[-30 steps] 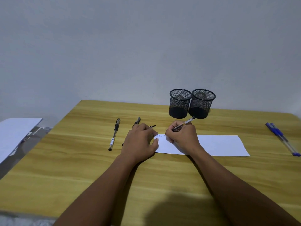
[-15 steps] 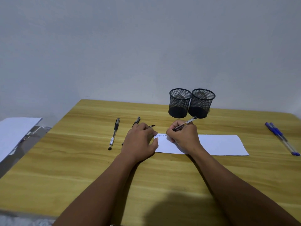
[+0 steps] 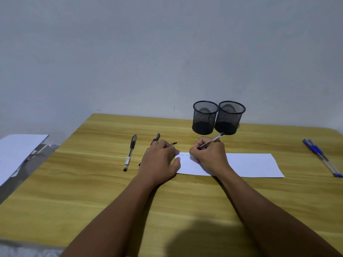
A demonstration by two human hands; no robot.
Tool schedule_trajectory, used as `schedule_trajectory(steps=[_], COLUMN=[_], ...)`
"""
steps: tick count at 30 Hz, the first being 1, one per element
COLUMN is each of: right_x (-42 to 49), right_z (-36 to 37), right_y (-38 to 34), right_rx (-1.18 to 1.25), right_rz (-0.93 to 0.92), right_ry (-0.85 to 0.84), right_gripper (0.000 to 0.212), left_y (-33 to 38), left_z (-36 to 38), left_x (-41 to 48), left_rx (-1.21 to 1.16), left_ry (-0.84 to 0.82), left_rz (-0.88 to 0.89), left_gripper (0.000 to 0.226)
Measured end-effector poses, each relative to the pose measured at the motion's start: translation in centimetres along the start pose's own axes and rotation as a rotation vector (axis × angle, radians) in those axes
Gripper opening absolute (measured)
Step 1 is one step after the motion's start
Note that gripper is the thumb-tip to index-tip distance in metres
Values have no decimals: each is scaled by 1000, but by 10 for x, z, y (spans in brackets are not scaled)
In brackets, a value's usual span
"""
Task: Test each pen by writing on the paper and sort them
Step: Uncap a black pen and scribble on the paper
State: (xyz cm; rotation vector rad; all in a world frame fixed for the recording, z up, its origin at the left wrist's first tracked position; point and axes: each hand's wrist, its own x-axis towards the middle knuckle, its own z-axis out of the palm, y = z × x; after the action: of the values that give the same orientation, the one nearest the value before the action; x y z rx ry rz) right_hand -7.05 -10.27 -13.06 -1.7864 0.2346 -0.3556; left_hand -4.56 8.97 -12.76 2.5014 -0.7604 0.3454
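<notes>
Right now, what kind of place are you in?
Probably a desk for writing: a wooden table against a plain wall, with paper and two mesh pen cups.

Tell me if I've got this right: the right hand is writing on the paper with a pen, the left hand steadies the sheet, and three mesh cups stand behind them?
Not quite: the head view shows two mesh cups, not three, side by side behind the hands. The rest holds: the right hand writes on the paper with a pen, and the left hand steadies the sheet's edge.

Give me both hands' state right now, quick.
Left hand: open, pressing down the paper's left edge, holding nothing.
Right hand: closed on a clear pen, tip at the paper.
</notes>
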Motion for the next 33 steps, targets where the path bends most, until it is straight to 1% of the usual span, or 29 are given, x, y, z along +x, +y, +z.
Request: schedule_trajectory(steps=[3,6,9,12,14,16,20,22,25,29,33], right_x=[1,2,4,5,7,9,11,11,11,13,12], right_z=[0,-1,-5,-6,-7,-7,-5,-6,-11,-17,-21], right_y=[2,0,-4,-9,-11,-12,-16,-21,-31,-38,-49], right_rx=[11,109,173,233,279,297,332,348,387,391,388], right_rz=[10,39,61,78,95,130,185,212,247,239,247], right_ry=[13,81,108,72,46,39,35,8,-32,11,8], right_gripper=[8,10,16,18,17,15,16,15,16,23,28], left_y=[0,0,1,-1,-3,-5,-2,0,3,9,20], left_z=[0,1,3,4,5,4,-1,-4,-10,-15,-16], left_x=[0,0,1,7,14,20,30,32,35,41,44], left_rx=[2,1,9,83,181,266,323,281,118,-158,-299], left_ry=[2,13,90,165,118,48,11,26,63,106,109], left_rz=[-1,3,-27,-98,-144,-174,-151,-150,-154,-160,-134], left_gripper=[34,33,32,36,39,36,30,27,23,17,14])
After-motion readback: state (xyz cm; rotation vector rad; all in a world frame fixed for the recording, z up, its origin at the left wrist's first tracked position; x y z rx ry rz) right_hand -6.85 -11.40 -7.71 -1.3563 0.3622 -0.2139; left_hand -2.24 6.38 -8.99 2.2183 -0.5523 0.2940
